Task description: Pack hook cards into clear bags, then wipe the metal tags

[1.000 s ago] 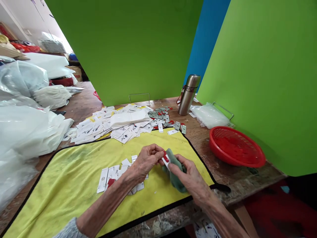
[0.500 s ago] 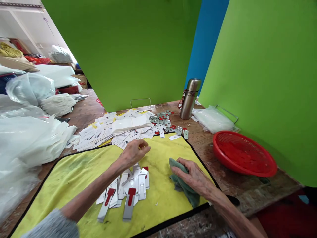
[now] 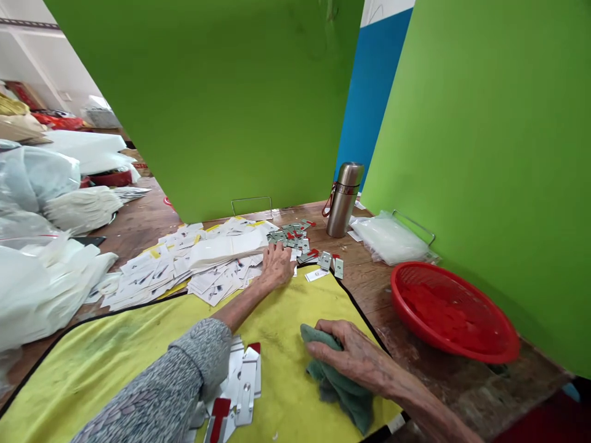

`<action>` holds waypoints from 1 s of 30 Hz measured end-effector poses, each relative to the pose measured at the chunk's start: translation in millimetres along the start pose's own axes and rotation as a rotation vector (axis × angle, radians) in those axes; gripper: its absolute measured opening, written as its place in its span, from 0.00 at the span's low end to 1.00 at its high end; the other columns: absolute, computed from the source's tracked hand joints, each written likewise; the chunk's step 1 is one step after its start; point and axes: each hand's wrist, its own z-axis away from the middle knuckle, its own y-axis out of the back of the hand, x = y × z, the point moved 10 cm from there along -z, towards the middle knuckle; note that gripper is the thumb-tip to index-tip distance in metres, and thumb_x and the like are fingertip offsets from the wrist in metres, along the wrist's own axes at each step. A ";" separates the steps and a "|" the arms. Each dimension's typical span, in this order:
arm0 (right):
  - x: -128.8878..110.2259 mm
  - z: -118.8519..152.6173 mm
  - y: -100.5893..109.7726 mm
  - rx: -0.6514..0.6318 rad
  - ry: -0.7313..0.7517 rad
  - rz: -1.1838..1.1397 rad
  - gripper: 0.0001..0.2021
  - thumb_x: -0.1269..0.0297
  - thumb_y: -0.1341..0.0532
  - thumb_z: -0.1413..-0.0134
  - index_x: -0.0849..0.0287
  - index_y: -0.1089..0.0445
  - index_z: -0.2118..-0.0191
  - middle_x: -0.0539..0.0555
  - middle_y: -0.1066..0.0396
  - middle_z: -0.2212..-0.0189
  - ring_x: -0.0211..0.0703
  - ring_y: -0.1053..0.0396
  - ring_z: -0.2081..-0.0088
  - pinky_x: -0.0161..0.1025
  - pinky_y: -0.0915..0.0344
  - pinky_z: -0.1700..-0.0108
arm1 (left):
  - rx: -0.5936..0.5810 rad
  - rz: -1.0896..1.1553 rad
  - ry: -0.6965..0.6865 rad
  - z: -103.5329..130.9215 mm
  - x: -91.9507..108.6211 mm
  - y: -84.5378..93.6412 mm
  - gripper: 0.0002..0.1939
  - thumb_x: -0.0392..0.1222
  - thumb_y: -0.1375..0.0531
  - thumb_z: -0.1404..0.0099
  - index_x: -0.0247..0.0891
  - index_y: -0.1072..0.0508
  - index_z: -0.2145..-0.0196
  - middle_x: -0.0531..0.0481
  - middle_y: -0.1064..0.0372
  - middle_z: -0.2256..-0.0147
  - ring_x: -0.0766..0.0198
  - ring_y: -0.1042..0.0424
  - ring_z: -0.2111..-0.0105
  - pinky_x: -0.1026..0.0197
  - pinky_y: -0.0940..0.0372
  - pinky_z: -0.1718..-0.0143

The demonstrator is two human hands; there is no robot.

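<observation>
My left hand (image 3: 278, 266) reaches over the yellow cloth's far edge, its fingers on the near side of a pile of small metal pieces (image 3: 292, 234), some with red parts. Whether it grips a piece is hidden. My right hand (image 3: 353, 354) is closed round a green rag (image 3: 339, 387) on the yellow cloth (image 3: 272, 326). Several white and silver pieces with red tabs (image 3: 247, 384) lie on the cloth, partly covered by my left sleeve. A few loose pieces (image 3: 324, 261) sit by the cloth's far corner.
Printed cards (image 3: 148, 271) and a white paper stack (image 3: 226, 249) lie behind the cloth. A steel flask (image 3: 342, 200), a plastic bag pack (image 3: 390, 239) and a red basket (image 3: 462, 354) with red pieces stand right. White plastic bags (image 3: 41, 289) fill the left.
My left hand has moved forward and right from above the cloth to the metal pile. My right hand still holds the rag. The view has shifted a little.
</observation>
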 end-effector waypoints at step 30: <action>3.3 -40.2 51.0 0.439 0.065 -0.336 0.13 0.55 0.47 0.44 0.59 0.33 0.67 0.49 0.33 0.75 0.40 0.35 0.71 0.36 0.37 0.67 | -0.232 1.147 0.403 39.8 1.0 3.2 0.05 0.34 0.40 0.47 0.34 0.33 0.79 0.55 0.34 0.84 0.74 0.37 0.83 0.70 0.43 0.78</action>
